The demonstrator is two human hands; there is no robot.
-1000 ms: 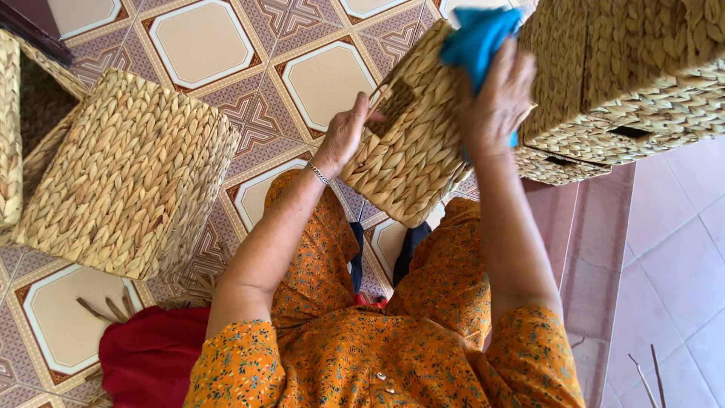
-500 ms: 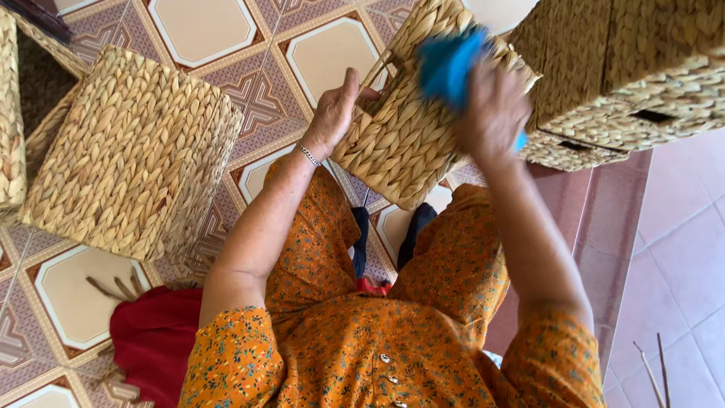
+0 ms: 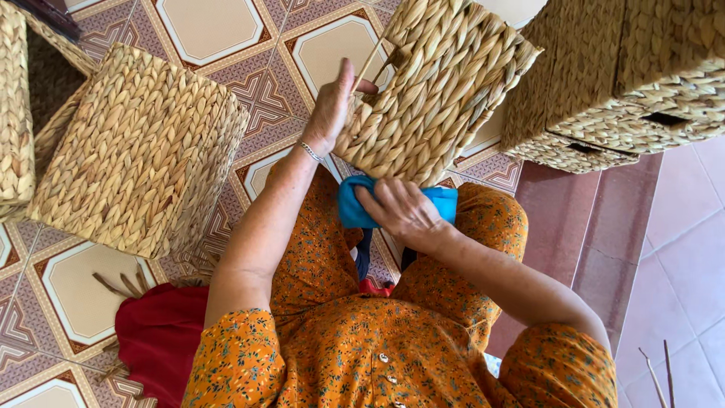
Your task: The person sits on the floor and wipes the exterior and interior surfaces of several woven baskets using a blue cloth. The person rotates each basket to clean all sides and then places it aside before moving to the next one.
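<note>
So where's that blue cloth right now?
The blue cloth sits near the middle of the head view, gripped in the right hand, just under the woven basket that the left hand steadies, above the person's lap.

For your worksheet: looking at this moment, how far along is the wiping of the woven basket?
Looks done: nothing on the basket itself shows which faces are already wiped. In hand: the left hand grips the woven basket at its rim, tilted above the lap, while the right hand presses a blue cloth at its lower edge. Left: another basket stands on the tiled floor, and stacked baskets sit to the right, none being touched.
</note>
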